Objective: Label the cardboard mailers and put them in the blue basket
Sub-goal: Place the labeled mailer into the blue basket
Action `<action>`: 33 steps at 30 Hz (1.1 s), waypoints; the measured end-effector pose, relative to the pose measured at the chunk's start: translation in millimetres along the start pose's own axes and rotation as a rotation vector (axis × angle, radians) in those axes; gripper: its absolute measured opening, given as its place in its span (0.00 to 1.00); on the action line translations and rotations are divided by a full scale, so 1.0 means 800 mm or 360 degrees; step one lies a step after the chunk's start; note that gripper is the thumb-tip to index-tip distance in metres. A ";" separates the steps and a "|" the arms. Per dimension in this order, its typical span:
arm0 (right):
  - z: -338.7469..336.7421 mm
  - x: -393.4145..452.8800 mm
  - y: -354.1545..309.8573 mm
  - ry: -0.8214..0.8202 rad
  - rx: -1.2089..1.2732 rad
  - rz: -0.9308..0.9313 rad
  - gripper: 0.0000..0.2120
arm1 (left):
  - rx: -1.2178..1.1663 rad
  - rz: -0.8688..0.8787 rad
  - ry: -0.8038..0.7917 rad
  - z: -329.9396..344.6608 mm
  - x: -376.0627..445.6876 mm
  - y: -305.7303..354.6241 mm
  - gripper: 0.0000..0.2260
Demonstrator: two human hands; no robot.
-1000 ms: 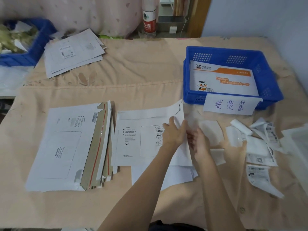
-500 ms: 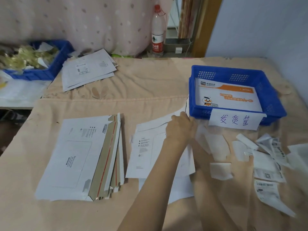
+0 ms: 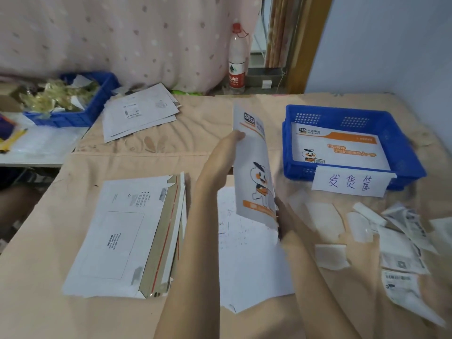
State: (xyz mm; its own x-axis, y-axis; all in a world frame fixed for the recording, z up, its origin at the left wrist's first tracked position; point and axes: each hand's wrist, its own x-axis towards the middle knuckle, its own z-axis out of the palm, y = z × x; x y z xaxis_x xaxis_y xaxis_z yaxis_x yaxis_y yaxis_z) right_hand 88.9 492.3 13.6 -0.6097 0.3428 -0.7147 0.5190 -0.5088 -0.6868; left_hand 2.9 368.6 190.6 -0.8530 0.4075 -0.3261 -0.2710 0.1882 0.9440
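Note:
A white cardboard mailer point(image 3: 254, 172) with an orange stripe and a cartoon figure is lifted off the table and stands nearly on edge, its printed face turned right. My left hand point(image 3: 225, 152) grips its upper left edge. My right hand point(image 3: 285, 216) holds its lower right corner. The blue basket point(image 3: 401, 148) sits to the right at the back and holds one printed mailer point(image 3: 342, 150) lying flat. A handwritten paper sign point(image 3: 349, 184) hangs on the basket's front. A stack of mailers point(image 3: 122, 231) lies face down at the left.
Shipping labels point(image 3: 401, 253) and white backing scraps point(image 3: 322, 218) are scattered at the right. White sheets point(image 3: 249, 260) lie under my arms. A second blue basket point(image 3: 97, 99) of scraps, another mailer pile point(image 3: 139, 111) and a bottle point(image 3: 236, 67) stand at the back.
The mailer that lay flat in front of me has been lifted and turned up on edge by both hands, showing its printed side. The view has tilted upward.

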 end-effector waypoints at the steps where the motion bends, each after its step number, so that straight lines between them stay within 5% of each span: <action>1: -0.009 0.007 0.006 0.0051 -0.0021 0.0014 0.20 | -0.0025 -0.0016 0.0005 -0.010 0.004 -0.006 0.10; 4: -0.034 0.013 0.016 0.0494 -0.0235 -0.0113 0.18 | 0.0053 -0.0068 0.0044 -0.042 0.014 -0.032 0.09; 9: -0.056 0.029 0.027 0.0907 -0.0459 -0.0282 0.41 | 0.0420 -0.0310 0.0397 -0.076 0.032 -0.098 0.21; 13: -0.049 0.005 0.020 0.1083 -0.0582 -0.0492 0.33 | 0.0507 -0.0413 0.0633 -0.075 0.023 -0.133 0.07; 18: -0.052 -0.014 0.016 0.1280 -0.0634 -0.0694 0.33 | 0.0642 -0.0317 0.0697 -0.068 0.015 -0.152 0.22; 33: -0.081 -0.090 0.018 0.1706 -0.0489 -0.0695 0.34 | 0.0678 -0.0138 0.0500 -0.026 0.026 -0.143 0.09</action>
State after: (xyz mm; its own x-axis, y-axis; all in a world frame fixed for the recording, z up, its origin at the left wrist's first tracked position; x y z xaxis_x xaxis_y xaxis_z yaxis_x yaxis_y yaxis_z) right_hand 179.1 511.7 46.3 -0.0358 0.9976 -0.0595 0.6027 -0.0259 -0.7975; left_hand 6.8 337.3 76.9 -0.9456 0.0993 -0.3098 -0.1973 0.5819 0.7889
